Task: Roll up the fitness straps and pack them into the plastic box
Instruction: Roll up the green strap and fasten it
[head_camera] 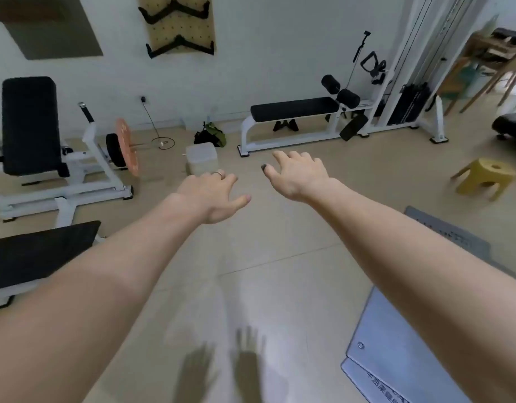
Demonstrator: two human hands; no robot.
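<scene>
Translucent plastic box [201,159] — matt; smooth floor tiles [280,257].

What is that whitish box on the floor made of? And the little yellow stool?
The box looks like frosted plastic: cloudy white, see-through-ish, with rounded corners. The stool also looks like plastic: one smooth matte yellow piece, legs and seat moulded together, with a hole in the top. The picture is blurry, so that is a best guess.

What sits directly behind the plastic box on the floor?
Behind the translucent plastic box, near the wall, lies a dark and green bundle, possibly a bag or the straps; too blurred to tell. The box's contents cannot be made out. Both hands hold nothing.
</scene>
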